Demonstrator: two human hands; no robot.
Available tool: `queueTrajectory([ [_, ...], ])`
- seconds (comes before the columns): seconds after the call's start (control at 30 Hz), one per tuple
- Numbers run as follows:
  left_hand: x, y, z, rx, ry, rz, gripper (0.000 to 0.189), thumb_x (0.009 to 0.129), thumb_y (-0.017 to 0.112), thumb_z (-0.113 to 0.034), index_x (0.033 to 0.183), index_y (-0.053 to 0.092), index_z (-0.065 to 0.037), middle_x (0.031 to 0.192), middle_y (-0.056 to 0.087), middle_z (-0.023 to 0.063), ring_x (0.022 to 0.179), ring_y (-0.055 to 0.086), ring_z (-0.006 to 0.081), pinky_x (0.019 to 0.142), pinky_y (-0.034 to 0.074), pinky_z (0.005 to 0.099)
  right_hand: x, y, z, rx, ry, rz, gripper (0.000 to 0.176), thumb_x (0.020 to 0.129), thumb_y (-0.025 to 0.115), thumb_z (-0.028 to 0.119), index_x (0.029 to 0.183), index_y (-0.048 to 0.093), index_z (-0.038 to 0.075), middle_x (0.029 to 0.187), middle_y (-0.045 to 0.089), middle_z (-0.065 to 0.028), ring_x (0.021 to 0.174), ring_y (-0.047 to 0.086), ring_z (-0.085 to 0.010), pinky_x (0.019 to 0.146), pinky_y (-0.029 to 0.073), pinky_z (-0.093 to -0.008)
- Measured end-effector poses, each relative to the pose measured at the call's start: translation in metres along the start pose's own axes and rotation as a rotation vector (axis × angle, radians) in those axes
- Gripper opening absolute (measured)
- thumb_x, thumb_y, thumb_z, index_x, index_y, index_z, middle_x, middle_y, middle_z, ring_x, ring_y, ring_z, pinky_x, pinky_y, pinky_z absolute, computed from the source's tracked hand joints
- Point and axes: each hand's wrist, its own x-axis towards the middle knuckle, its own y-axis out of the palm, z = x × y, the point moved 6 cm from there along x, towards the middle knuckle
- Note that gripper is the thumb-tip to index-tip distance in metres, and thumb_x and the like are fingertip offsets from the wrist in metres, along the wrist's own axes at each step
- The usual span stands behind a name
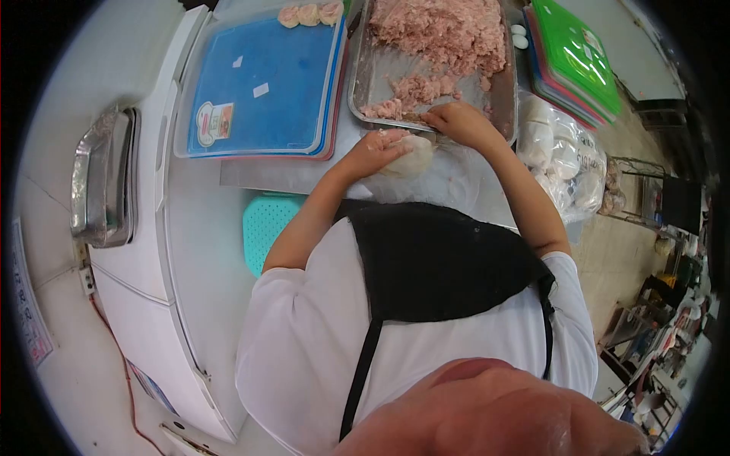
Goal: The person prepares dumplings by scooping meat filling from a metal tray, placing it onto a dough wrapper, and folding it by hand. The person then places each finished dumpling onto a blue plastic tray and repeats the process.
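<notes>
My left hand point(378, 153) is curled round a pale, round dumpling wrapper point(414, 157), held just in front of the metal tray point(434, 131). Ground meat filling point(449, 34) is heaped at the far end of that tray, with smaller lumps point(422, 90) nearer me. At the tray's near edge, my right hand point(460, 123) is closed, its fingertips around something thin and brownish beside the meat. I cannot tell what that thing is. Clear plastic sheeting point(456, 176) lies under and beside the wrapper.
Stacked blue-lidded containers point(285, 83) stand at left, three formed dumplings point(309, 14) on top. Right of the tray are bagged wrappers point(559, 148), green-lidded containers point(576, 49) and two white eggs point(519, 36). A turquoise perforated basket point(268, 230) sits low at left.
</notes>
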Motion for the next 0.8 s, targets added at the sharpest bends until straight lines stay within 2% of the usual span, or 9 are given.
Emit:
queueTrajectory([
  [0.1,0.0,-0.007,-0.028,-0.111,-0.056,-0.04,0.037,0.092,0.059,-0.021,0.121,0.056,0.002,0.111,0.065,0.0092,0.103,0.06,0.0182,0.092,0.045,0.0312,-0.019,-0.014,-0.021,0.384,0.094,-0.136,0.036,0.094,0.054,0.036,0.092,0.07,0.004,0.067,0.059,-0.0079,0.063,0.053,-0.0173,0.06,0.042,-0.0317],
  [0.17,0.016,-0.009,-0.049,-0.24,0.153,-0.204,0.035,0.092,0.059,-0.022,0.117,0.058,0.001,0.107,0.065,0.0075,0.101,0.06,0.0166,0.09,0.047,0.0304,-0.036,-0.044,-0.02,0.565,0.175,-0.25,0.035,0.095,0.053,0.033,0.099,0.07,0.003,0.063,0.051,0.0038,0.06,0.043,-0.0057,0.054,0.035,-0.0235],
  [0.3,0.063,-0.011,-0.081,-0.779,0.33,-0.443,0.031,0.095,0.054,-0.025,0.114,0.058,0.0,0.102,0.064,0.0097,0.108,0.056,0.0208,0.095,0.045,0.0356,-0.055,-0.08,-0.004,0.77,0.104,-0.471,0.035,0.096,0.054,0.032,0.111,0.067,0.005,0.068,0.044,0.0084,0.06,0.034,-0.0022,0.052,0.027,-0.019],
  [0.33,0.067,-0.003,-0.099,-0.876,0.364,-0.403,0.038,0.094,0.053,-0.03,0.117,0.055,0.0,0.109,0.061,0.011,0.113,0.053,0.0231,0.099,0.04,0.0395,-0.056,-0.08,-0.002,0.775,0.131,-0.498,0.033,0.096,0.055,0.029,0.117,0.065,0.006,0.069,0.052,0.0033,0.059,0.045,-0.0061,0.053,0.034,-0.0233],
  [0.43,0.077,0.017,-0.118,-1.143,0.351,-0.376,0.058,0.092,0.05,-0.046,0.124,0.049,0.002,0.127,0.053,0.0141,0.124,0.046,0.0284,0.107,0.03,0.0491,-0.061,-0.092,0.019,-0.005,-0.3,-0.794,0.03,0.094,0.056,0.026,0.117,0.064,0.008,0.073,0.06,-0.0068,0.065,0.059,-0.0201,0.058,0.044,-0.0318],
  [0.47,0.084,0.012,-0.104,-1.218,0.286,-0.439,0.063,0.09,0.049,-0.051,0.125,0.049,0.002,0.129,0.051,0.0146,0.125,0.044,0.0289,0.107,0.028,0.0508,-0.068,-0.091,0.004,-0.075,-0.099,-0.563,0.028,0.093,0.054,0.023,0.116,0.063,0.009,0.083,0.062,-0.0139,0.078,0.063,-0.0336,0.068,0.049,-0.0405],
  [0.57,0.099,-0.007,-0.069,-1.156,0.237,-0.535,0.074,0.086,0.046,-0.063,0.124,0.05,0.0,0.133,0.046,0.0158,0.126,0.04,0.0295,0.109,0.023,0.0521,-0.091,-0.107,0.021,-0.406,0.13,-0.273,0.026,0.093,0.053,0.021,0.115,0.061,0.009,0.087,0.062,-0.014,0.079,0.061,-0.0355,0.068,0.05,-0.0422],
  [0.67,0.088,0.008,-0.089,-1.146,0.28,-0.557,0.074,0.086,0.047,-0.063,0.123,0.052,0.001,0.13,0.045,0.0165,0.126,0.036,0.0325,0.11,0.021,0.0515,-0.089,-0.093,0.021,-0.243,-0.03,-0.403,0.028,0.092,0.052,0.019,0.117,0.058,0.01,0.089,0.062,-0.0144,0.079,0.062,-0.0346,0.066,0.049,-0.0429],
  [0.8,0.079,0.01,-0.101,-1.12,0.284,-0.637,0.071,0.086,0.05,-0.06,0.12,0.053,0.002,0.122,0.05,0.0166,0.12,0.041,0.0331,0.105,0.03,0.0513,-0.092,-0.119,0.015,-0.474,-0.006,-0.236,0.034,0.091,0.052,0.018,0.124,0.053,0.01,0.091,0.061,-0.0135,0.078,0.062,-0.0334,0.065,0.049,-0.0427],
])
